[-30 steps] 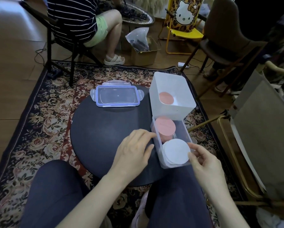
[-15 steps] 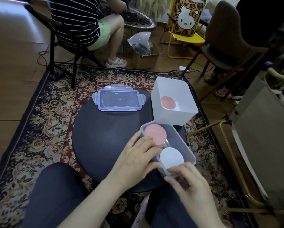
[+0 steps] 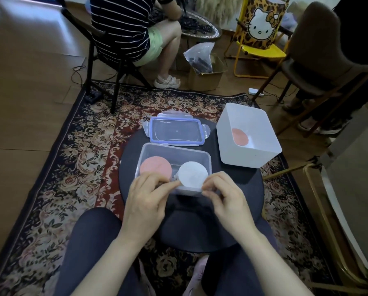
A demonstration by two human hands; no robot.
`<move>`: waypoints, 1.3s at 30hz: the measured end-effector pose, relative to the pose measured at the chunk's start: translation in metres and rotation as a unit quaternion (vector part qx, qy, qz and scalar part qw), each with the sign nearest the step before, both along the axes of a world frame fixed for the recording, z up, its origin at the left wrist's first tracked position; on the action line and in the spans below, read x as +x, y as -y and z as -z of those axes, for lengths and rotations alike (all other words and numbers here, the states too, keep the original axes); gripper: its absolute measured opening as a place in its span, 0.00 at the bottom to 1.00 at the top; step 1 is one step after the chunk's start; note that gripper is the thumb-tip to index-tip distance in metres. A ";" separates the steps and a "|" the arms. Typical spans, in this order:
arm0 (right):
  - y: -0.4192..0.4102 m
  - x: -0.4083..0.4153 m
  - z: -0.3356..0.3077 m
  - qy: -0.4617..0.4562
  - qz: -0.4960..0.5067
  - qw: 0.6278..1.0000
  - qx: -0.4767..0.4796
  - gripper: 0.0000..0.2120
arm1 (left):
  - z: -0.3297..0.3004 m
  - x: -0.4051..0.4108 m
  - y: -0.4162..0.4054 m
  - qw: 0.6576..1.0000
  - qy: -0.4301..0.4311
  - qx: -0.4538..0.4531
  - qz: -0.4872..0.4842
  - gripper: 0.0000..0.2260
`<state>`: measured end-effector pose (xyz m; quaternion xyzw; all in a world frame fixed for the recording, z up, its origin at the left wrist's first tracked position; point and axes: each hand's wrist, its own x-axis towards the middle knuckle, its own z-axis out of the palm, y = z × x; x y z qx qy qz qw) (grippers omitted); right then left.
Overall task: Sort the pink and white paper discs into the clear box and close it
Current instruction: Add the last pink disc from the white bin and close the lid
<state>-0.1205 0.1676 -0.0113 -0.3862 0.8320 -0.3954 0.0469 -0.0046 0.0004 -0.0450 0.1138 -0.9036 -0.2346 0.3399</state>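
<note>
The clear box (image 3: 174, 151) lies crosswise on the round dark table (image 3: 191, 210), in front of me. Inside it a pink disc stack (image 3: 155, 167) sits on the left and a white disc stack (image 3: 192, 173) on the right. My left hand (image 3: 146, 201) grips the box's near left edge. My right hand (image 3: 227, 199) pinches its near right edge beside the white discs. The clear lid with blue rim (image 3: 175, 131) lies flat just behind the box. One pink disc (image 3: 239, 136) rests in the white bin (image 3: 249, 155) at the right.
A person in a striped shirt sits on a chair (image 3: 106, 60) beyond the patterned rug (image 3: 76, 159). A cardboard box with a plastic bag (image 3: 204, 69), a yellow cat-print chair (image 3: 262, 28) and a brown chair (image 3: 313, 54) stand behind. A gold-framed panel (image 3: 338, 210) is at my right.
The clear box has been turned from lengthwise at the table's right to crosswise at the centre. Both hands moved with it and now hold its near edge.
</note>
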 end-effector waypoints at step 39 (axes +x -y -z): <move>-0.084 -0.011 0.006 -0.125 0.107 0.986 -0.006 0.10 | -0.029 -0.040 -0.064 0.889 0.104 0.407 0.184 0.23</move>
